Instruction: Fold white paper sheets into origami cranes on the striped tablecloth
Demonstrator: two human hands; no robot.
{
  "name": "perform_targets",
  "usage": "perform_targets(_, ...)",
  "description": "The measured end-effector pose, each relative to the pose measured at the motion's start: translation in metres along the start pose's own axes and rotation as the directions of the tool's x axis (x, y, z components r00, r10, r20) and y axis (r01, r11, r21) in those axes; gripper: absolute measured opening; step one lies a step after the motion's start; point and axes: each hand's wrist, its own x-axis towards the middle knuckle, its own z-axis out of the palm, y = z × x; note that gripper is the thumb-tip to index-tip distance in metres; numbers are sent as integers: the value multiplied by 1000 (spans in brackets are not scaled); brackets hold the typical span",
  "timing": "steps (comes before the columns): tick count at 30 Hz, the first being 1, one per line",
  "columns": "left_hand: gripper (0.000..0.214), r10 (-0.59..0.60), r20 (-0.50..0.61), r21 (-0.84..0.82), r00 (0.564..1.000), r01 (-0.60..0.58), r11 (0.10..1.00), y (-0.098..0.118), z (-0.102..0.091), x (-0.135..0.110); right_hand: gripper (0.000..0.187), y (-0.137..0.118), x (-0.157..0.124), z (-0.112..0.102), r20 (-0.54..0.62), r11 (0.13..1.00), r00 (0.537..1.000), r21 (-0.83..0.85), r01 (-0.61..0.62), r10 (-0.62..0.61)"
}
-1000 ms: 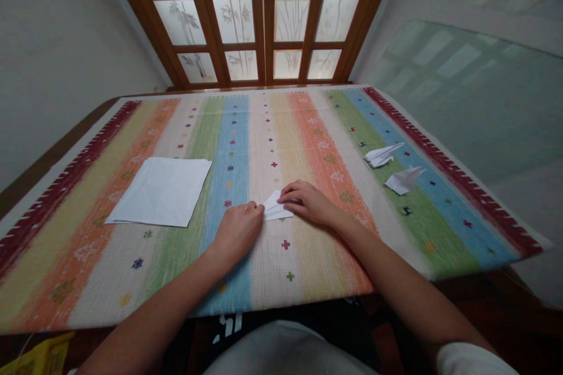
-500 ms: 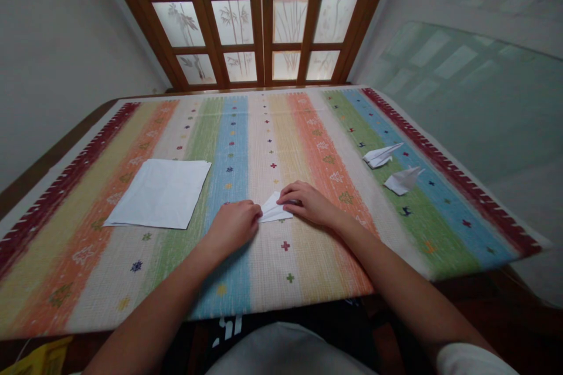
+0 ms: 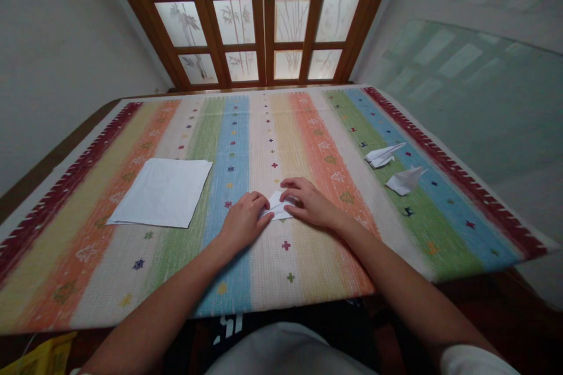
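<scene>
"What's way over on the left?"
"A pile of white paper [image 3: 160, 192] on the striped cloth [image 3: 285, 281]."
"And the hands?"
"The left hand [image 3: 243, 222] is half curled on the folded paper [image 3: 277, 208]. I can't tell if it's pinching. The right hand [image 3: 310, 204] is open, fingers pressing the paper flat between them."
"Further right?"
"A paper plane [image 3: 382, 155] and another paper plane [image 3: 404, 180]."

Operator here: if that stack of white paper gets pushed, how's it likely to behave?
The stack of white paper looks thin, with slightly offset edges, so it will probably feel light and floppy. A push may fan the sheets apart, though the textured woven rug might add some drag.
</scene>
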Motion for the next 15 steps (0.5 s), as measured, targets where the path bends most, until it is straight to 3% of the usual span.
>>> perform_targets(4, 8, 9, -10, -43, 1000, -10, 999, -2, 1, 1, 38, -4, 0, 0, 5, 999, 1000, -36, -20, 21)
perform_targets(15, 3, -7, -40, -224, 999, -2, 975, -2, 2, 4, 31, -14, 1, -6, 33, 989, 998, 136, -51, 47)
